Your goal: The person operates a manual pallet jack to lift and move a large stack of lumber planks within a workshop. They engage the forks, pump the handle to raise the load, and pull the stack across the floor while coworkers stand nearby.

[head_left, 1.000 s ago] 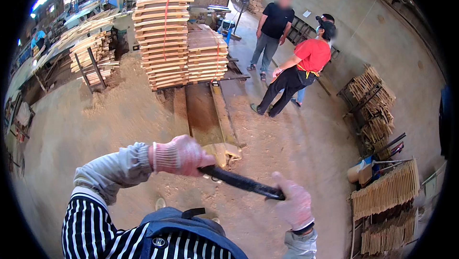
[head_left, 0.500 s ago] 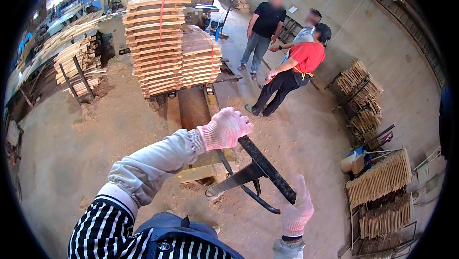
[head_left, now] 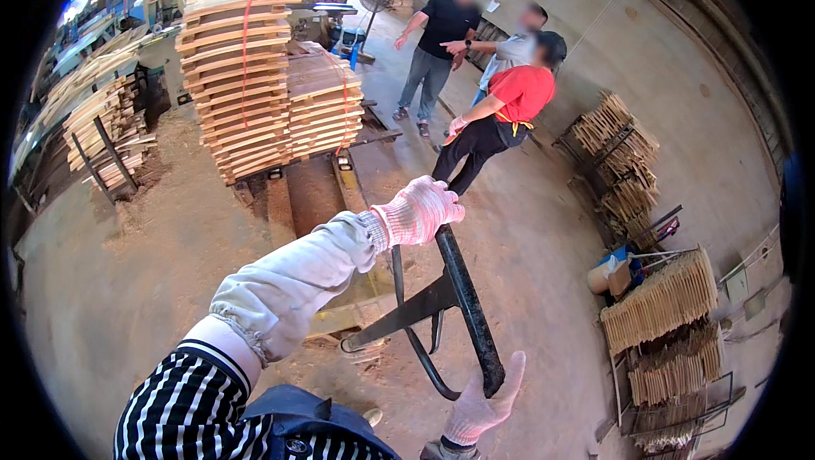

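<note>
Left arm (head_left: 297, 286) runs from near left up toward scene middle, striped upper sleeve (head_left: 182, 405), pale grey cover (head_left: 276, 299) over forearm, elbow bent. Left hand (head_left: 418, 212) farther out, pink-white glove, back up, fingers (head_left: 450, 205) curled over and gripping. Right hand (head_left: 484, 405) nearer and further right, also gloved, one digit pointing up and away, others partly hidden. Right forearm (head_left: 450, 450) mostly cut off at near edge.
</note>
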Demonstrator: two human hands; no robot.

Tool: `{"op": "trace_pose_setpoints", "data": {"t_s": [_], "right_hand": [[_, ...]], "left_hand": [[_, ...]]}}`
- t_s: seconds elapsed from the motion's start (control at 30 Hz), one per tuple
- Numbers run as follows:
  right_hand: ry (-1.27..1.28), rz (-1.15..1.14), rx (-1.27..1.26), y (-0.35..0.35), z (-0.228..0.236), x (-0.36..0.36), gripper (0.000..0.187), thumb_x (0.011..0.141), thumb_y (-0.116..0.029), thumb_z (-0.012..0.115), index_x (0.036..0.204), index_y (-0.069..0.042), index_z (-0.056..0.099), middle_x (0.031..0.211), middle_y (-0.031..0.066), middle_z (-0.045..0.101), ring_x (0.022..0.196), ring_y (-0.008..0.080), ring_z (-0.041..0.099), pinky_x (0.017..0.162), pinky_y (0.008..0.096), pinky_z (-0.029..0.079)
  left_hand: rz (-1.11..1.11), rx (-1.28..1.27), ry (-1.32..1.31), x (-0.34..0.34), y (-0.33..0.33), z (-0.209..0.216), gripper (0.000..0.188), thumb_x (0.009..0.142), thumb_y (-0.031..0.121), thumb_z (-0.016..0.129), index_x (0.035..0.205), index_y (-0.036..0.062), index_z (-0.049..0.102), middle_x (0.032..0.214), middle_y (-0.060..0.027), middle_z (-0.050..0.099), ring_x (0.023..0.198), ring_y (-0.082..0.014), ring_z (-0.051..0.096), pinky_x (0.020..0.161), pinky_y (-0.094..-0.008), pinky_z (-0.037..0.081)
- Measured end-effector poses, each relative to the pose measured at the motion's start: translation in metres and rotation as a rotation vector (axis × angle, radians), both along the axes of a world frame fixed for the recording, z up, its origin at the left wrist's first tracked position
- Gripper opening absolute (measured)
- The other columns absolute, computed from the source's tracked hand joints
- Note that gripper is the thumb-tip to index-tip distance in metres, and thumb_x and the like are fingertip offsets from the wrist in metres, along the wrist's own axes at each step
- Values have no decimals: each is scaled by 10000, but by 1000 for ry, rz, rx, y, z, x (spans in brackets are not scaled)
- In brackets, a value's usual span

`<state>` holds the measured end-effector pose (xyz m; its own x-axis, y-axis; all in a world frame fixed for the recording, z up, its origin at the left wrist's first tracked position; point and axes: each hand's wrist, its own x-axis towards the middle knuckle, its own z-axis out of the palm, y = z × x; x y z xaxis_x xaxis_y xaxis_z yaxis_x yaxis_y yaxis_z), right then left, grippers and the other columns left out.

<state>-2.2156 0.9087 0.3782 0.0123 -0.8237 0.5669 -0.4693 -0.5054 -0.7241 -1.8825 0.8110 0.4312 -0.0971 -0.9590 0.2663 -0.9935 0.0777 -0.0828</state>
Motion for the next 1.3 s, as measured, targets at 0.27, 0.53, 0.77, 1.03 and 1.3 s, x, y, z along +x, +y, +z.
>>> {"op": "trace_pose_setpoints", "data": {"t_s": [0.27,0.53,0.77,1.03,1.3], "right_hand": [[8,-91,-46,-26,-4,1,702,761,183,590,1438,-2,568,1381,183,640,1230,281,639,1045,368,494],[-50,-133,31,-80,-2,-15,654,834,184,598,1451,-32,564,1420,127,607,1256,257,603,1093,364,457],[-121,-99,83,-140,-1,-46,628,865,159,628,1461,-22,549,1405,104,588,1187,216,598,1050,349,465],[-163,85,-2,-205,-9,-74,624,872,146,627,1472,14,521,1441,118,570,1221,218,574,1068,343,445],[-70,177,-18,-216,-40,-91,556,907,65,687,1445,-5,564,1401,139,603,1131,224,621,954,335,524]], "left_hand": [[-42,-40,15,-8,-39,-3,278,769,196,785,996,221,626,1048,22,639,1087,-229,651,871,-390,531],[-6,73,67,-32,-79,8,305,817,182,771,1106,197,675,1110,12,686,1121,-233,668,892,-405,537],[32,110,89,-59,-116,12,348,816,189,780,1148,201,679,1148,10,673,1151,-238,650,915,-396,517],[92,-124,75,-72,-151,-6,278,775,215,763,1030,189,653,1034,4,658,1051,-241,666,847,-411,517],[198,-42,24,-91,-139,-29,254,827,232,759,1068,210,682,1087,16,697,1090,-229,675,821,-404,543]]}}
